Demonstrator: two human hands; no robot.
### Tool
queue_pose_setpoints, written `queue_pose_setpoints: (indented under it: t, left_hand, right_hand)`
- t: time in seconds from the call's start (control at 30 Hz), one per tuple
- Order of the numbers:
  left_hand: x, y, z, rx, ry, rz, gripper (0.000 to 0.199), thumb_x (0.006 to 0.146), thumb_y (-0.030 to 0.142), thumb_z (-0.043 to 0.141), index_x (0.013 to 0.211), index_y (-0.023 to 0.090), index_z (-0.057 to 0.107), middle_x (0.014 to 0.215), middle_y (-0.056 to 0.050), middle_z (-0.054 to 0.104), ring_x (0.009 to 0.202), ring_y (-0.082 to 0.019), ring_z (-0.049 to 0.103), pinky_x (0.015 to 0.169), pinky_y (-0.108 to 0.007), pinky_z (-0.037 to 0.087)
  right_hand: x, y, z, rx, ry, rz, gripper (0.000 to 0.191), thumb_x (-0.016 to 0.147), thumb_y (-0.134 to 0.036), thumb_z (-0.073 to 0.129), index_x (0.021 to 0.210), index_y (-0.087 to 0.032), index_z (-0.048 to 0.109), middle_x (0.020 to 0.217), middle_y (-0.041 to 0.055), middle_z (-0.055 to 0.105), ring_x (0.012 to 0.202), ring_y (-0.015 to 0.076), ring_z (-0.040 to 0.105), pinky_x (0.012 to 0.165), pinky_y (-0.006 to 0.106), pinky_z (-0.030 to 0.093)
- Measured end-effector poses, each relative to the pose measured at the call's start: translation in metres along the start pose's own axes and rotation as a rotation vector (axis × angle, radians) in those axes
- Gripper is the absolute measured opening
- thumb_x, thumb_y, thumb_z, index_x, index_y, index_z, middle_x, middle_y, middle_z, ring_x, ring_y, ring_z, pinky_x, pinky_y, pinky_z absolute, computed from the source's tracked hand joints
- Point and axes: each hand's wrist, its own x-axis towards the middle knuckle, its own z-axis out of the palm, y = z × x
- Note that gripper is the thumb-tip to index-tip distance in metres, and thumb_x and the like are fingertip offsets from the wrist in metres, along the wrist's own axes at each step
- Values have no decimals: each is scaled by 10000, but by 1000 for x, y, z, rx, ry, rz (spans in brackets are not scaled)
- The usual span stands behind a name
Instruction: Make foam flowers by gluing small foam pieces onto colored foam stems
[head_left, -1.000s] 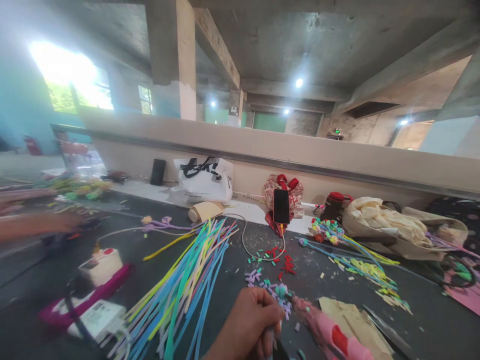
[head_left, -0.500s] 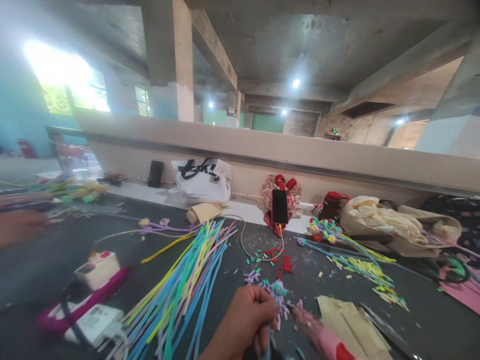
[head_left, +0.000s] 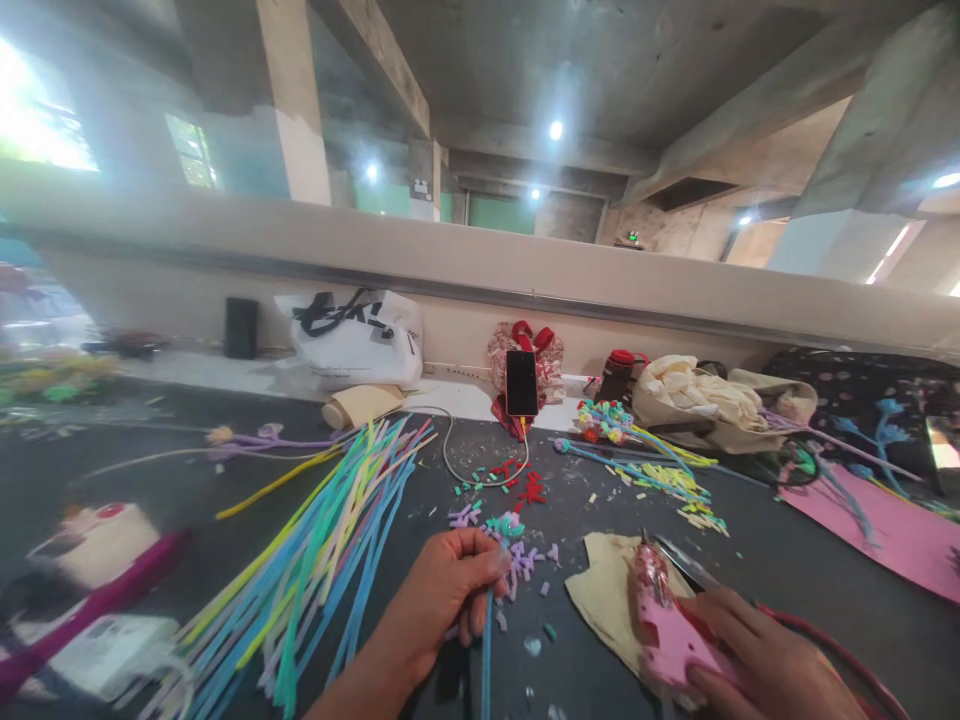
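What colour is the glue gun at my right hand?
The glue gun is mostly pink; it shows best in the head view.

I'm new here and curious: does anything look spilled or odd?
Short red bits and short purple bits lie scattered across the black tabletop, looking spilled. A small translucent blob, perhaps glue, also sits right of the thin blue stem.

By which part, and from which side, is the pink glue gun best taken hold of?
The pink glue gun is probably best taken by its wide rear, from the near right side: its narrow tip points away from the person, and the right hand has it there.
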Motion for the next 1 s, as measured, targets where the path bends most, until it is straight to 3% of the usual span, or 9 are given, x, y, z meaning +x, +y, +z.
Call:
queue_pose_setpoints:
  t: [0.1, 0.23, 0.37, 0.43, 0.53, 0.67, 0.77, 0.83, 1.0]
  left_hand:
    - [-2, 1, 2, -7, 12, 18, 270, 601, 384, 619, 532, 152, 500, 306, 73, 475, 206, -32, 350, 258, -147, 172]
    - [-5, 3, 6, 5, -12, 25, 224, 632, 320, 602, 528, 150, 501, 294, 79, 462, 205, -30, 356, 259, -140, 182]
    - [-5, 3, 6, 42, -31, 35, 225, 667, 309, 574, 526, 152, 495, 247, 78, 434, 200, -29, 333, 262, -135, 165]
    - [-4, 3, 5, 52, -36, 16, 226, 659, 315, 578, 525, 155, 492, 252, 74, 442, 200, -37, 342, 259, -141, 177]
    - [-5, 4, 5, 50, -34, 12, 218, 661, 309, 569, 526, 153, 498, 248, 77, 428, 202, -39, 345, 257, -139, 180]
    - [-8, 6, 7, 9, -39, 27, 182, 656, 278, 568, 547, 154, 492, 309, 72, 478, 220, -36, 374, 257, -137, 200]
    - [-10, 6, 9, -28, -33, 36, 191, 649, 282, 580, 549, 154, 480, 369, 70, 512, 226, -26, 382, 254, -137, 203]
    - [-10, 5, 8, -57, -38, 43, 201, 645, 288, 588, 545, 150, 482, 405, 68, 527, 220, -15, 369, 250, -137, 201]
    - [-6, 0, 6, -143, -102, 38, 199, 618, 289, 609, 535, 142, 502, 368, 62, 506, 214, -26, 363, 236, -136, 191]
  right_hand:
    - [8, -3, -4, -51, -7, -59, 261, 734, -378, 543, 968, -275, 596, 946, 55, 628, 782, 189, 627, 624, 253, 522]
    - [27, -28, -6, 44, 88, -122, 195, 812, -248, 448, 925, -254, 607, 911, 56, 616, 814, 170, 594, 683, 252, 475]
    - [63, -62, 5, 99, -97, -341, 266, 811, -112, 392, 870, -248, 613, 758, 11, 625, 674, 131, 560, 627, 232, 405]
    - [81, -73, 11, 70, -194, -467, 275, 788, -70, 409, 894, -243, 595, 786, -4, 626, 684, 123, 546, 593, 220, 366]
    - [98, -78, 20, -34, -274, -619, 195, 782, -99, 448, 838, -232, 580, 778, -21, 612, 645, 117, 523, 528, 228, 312]
    - [104, -77, 27, -118, -334, -690, 136, 809, -140, 440, 767, -207, 552, 770, -21, 595, 607, 106, 500, 492, 237, 272]
    - [102, -79, 30, -108, -338, -642, 164, 813, -123, 410, 733, -183, 539, 746, -5, 582, 586, 103, 478, 479, 229, 266]
    - [100, -81, 30, 28, -320, -526, 152, 780, -91, 419, 729, -176, 534, 731, -7, 570, 590, 96, 471, 495, 206, 292]
    - [99, -87, 22, 780, -354, -30, 100, 708, -85, 479, 707, -167, 536, 601, -50, 522, 560, 74, 473, 507, 157, 347]
